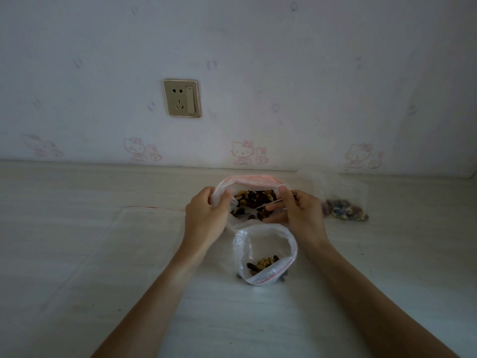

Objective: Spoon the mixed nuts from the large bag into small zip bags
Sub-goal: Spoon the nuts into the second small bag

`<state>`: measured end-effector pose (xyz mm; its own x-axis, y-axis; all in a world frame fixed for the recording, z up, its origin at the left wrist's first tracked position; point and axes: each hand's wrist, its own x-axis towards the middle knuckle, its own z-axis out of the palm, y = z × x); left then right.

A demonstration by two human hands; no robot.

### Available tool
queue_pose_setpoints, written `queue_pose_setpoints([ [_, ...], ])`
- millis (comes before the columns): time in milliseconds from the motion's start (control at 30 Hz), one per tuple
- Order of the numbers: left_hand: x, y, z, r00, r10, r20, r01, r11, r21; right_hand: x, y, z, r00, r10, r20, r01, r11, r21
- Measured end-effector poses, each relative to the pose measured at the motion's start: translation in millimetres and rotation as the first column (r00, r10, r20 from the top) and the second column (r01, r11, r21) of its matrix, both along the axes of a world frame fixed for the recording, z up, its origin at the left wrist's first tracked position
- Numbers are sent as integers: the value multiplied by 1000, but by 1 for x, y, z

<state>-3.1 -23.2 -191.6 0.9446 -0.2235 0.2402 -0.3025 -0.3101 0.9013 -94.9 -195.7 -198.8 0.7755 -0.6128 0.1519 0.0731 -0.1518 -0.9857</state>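
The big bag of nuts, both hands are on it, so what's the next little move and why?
Probably lift a scoop out and tip it into the open small bag just in front. The left hand holds the large bag open by its rim; the right hand seems to dip a spoon into the nuts, and the small bag holds only a few.

A gold wall socket (182, 98) sits above the pale table (77, 228).

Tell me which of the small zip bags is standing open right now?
The near small bag, just below both hands, stands open with a few nuts at its bottom. The other small bag, at far right by the wall, lies flat with nuts inside.
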Motion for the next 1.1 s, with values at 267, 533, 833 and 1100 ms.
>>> queue_pose_setpoints([
  [267, -6, -1, 4, 992, -124, -22, 120, 983, -137, 4, 5, -1, 998, -55, -2, 54, 980, 191],
  [533, -4, 1, 6, 998, -67, 21, 69, 984, -163, 3, 1, -4, 994, -97, 48, 90, 987, 135],
  [833, 1, 3, 1, 996, -72, 58, 75, 995, -60, 6, -1, -9, 996, -88, 36, 84, 992, 91],
  [1100, 0, -1, -2, 991, -131, 34, 133, 989, -59, 15, 2, -2, 996, -66, -60, 66, 998, 0],
])
